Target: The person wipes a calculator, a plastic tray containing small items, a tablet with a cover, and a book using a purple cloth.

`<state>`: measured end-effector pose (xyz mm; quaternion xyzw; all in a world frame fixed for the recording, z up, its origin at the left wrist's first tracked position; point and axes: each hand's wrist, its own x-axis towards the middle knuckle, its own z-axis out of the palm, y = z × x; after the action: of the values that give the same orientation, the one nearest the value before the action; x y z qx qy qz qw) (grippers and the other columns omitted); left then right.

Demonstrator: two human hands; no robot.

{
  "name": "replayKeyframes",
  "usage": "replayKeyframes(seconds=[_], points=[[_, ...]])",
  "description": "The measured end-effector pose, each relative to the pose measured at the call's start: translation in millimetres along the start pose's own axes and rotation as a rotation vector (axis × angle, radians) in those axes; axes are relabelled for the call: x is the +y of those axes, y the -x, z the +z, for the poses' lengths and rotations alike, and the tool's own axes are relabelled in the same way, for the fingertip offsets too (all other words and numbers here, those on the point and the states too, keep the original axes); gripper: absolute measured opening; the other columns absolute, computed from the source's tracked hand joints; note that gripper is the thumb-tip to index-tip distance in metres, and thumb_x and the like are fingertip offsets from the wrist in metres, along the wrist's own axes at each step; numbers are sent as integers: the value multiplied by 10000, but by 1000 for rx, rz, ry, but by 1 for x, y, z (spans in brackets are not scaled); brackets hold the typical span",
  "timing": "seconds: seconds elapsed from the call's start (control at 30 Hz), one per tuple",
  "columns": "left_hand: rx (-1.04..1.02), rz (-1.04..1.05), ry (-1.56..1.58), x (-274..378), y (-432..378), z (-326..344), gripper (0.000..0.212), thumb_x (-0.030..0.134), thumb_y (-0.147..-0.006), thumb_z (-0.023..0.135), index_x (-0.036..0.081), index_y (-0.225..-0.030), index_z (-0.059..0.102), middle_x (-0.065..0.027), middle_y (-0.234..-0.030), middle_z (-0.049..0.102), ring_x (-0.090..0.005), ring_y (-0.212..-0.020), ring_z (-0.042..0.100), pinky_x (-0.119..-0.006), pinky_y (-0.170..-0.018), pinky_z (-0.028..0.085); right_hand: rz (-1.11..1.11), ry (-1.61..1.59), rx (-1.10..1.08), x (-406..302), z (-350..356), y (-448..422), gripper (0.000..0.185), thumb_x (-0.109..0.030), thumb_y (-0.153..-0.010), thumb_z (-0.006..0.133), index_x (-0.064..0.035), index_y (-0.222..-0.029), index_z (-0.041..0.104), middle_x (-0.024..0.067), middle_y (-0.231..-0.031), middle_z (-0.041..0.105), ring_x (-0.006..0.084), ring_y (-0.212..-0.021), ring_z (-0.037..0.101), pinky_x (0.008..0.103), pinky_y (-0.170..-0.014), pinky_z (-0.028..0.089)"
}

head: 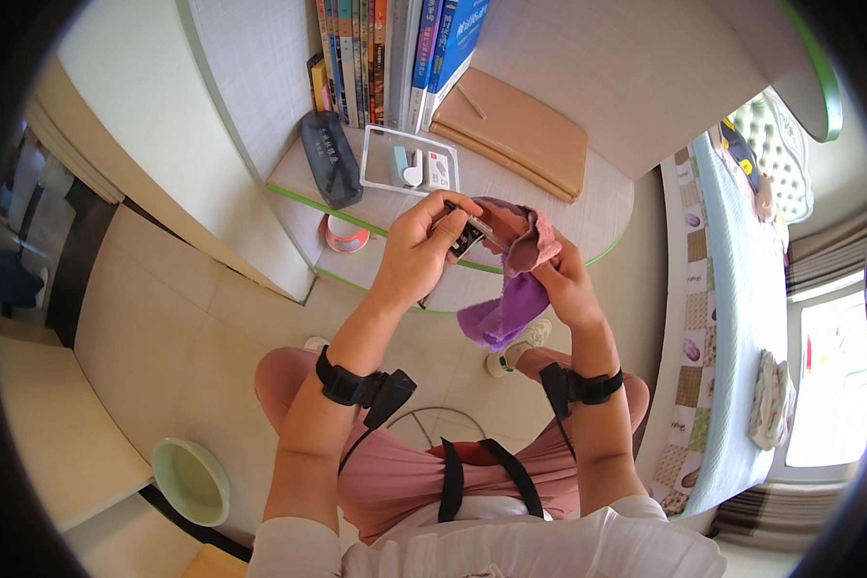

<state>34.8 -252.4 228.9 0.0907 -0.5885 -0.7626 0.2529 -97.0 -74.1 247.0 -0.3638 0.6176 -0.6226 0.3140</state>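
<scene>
Just in front of the shelf's rounded edge, my left hand [423, 242] grips a small black and silver object [468, 238], whose kind I cannot tell. My right hand [565, 278] holds a two-coloured cloth [509, 300], pinkish brown above and purple below. The cloth's upper part lies against the right end of the small object, and its purple end hangs down. Behind my hands, a clear plastic tray [373, 180] with a few small white and blue items stands on the shelf [585, 224].
A dark pencil case [330, 160], upright books [361, 65] and a tan notebook [513, 130] rest on the shelf. A red and white container [347, 235] is on the lower shelf. A green basin [191, 482] stands at the lower left; a bed [740, 318] is at the right.
</scene>
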Motion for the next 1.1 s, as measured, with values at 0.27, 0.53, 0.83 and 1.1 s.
replayKeyframes(seconds=[0.27,0.53,0.83,1.1], points=[[214,115,73,13,-10,-29,228,282,-1042,528,83,-1094,626,30,-790,580,-34,-683,537,-189,-587,408,-20,-90,366,7,-38,4,255,-43,-987,542,-13,-1239,566,15,-1043,660,79,-866,615,222,-722,500],[61,160,112,0,-7,-10,149,159,-1027,544,50,-1101,615,11,-879,635,-50,-693,573,-205,-577,445,-387,769,11,-38,56,-43,384,-22,-836,640,-38,-1205,534,177,-953,673,356,-834,657,367,-703,520],[60,7,97,18,1,-32,164,182,-1010,559,58,-1075,646,28,-883,668,-32,-692,572,-184,-541,418,-65,410,-250,-28,37,-34,252,-36,-917,604,17,-1163,602,26,-836,667,56,-746,574,255,-655,479],[252,-44,145,32,-2,-41,212,265,-1021,556,78,-1071,641,27,-716,545,-53,-607,482,-184,-547,363,94,93,-151,-11,6,2,228,-44,-969,564,28,-1184,585,15,-978,657,57,-872,577,216,-748,471]])
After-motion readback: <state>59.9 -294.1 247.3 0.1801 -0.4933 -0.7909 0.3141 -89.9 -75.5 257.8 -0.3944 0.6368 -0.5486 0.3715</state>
